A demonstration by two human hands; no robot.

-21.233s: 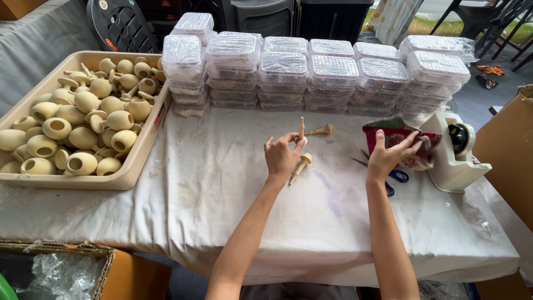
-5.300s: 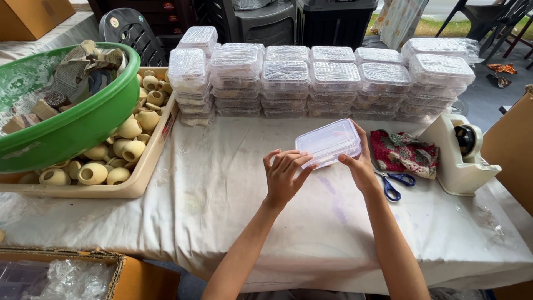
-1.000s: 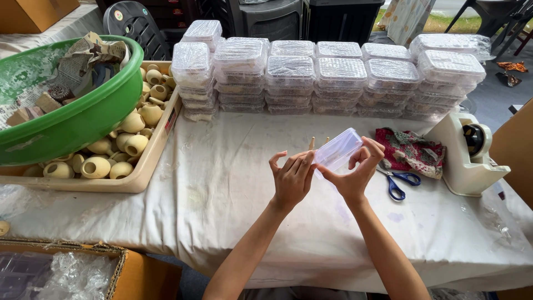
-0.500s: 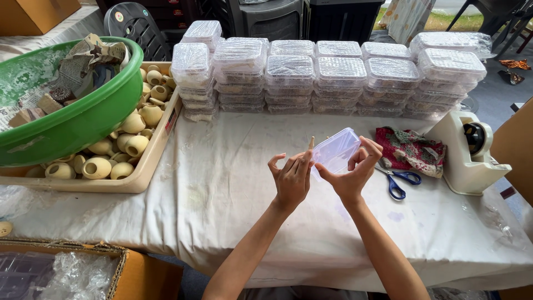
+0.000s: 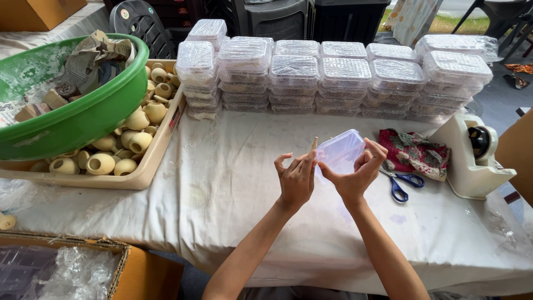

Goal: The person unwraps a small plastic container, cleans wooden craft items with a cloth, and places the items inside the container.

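Note:
A clear plastic box with a lid is held tilted above the white cloth at the table's middle. My right hand grips its lower right side, fingers curled over the rim. My left hand presses against its left edge. A thin beige stick pokes up between that hand and the box. What lies inside the box cannot be made out.
Stacks of wrapped clear boxes line the back. A green basin rests on a tray of beige clay pots at left. Blue scissors, patterned fabric and a tape dispenser sit at right. A cardboard carton stands below left.
Five seconds ago the box lay flat between my hands; it is now lifted and tilted. Over the last second the hands have barely moved.

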